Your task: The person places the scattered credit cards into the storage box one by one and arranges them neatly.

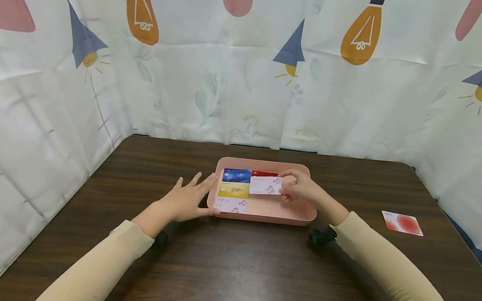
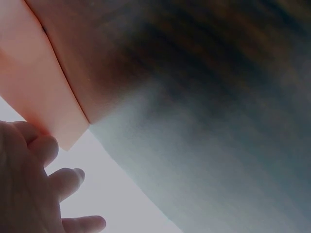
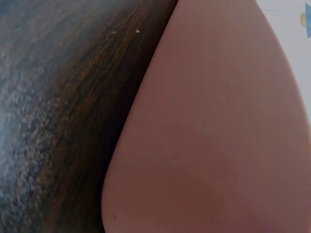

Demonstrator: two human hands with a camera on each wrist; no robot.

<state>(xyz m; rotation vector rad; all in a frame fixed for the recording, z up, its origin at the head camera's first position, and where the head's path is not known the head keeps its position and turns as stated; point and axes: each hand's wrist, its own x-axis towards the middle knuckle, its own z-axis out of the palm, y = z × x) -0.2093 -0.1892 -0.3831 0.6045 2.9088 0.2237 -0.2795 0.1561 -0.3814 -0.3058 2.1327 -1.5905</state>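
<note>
My right hand [image 1: 300, 188] pinches a white VIP card [image 1: 265, 185] by its right edge, over the pink tray [image 1: 274, 214]. Partly covered by it is a red card [image 1: 264, 174]. In the tray's left column lie a blue VIP card [image 1: 237, 175], a yellow card [image 1: 234, 189] and another white VIP card [image 1: 231, 204], from back to front. My left hand [image 1: 187, 201] has its fingers spread and touches the tray's left side, thumb at the front left corner. The left wrist view shows its fingers [image 2: 65, 184] beside the tray wall [image 2: 43, 82]. The tray wall [image 3: 204, 121] fills much of the right wrist view; no fingers show there.
A white card with a red circle [image 1: 403, 223] lies on the dark wooden table [image 1: 247, 270], right of the tray. Patterned white curtains [image 1: 245, 98] hang behind and at both sides of the table. Wrist straps [image 1: 322, 235] sit under the sleeves.
</note>
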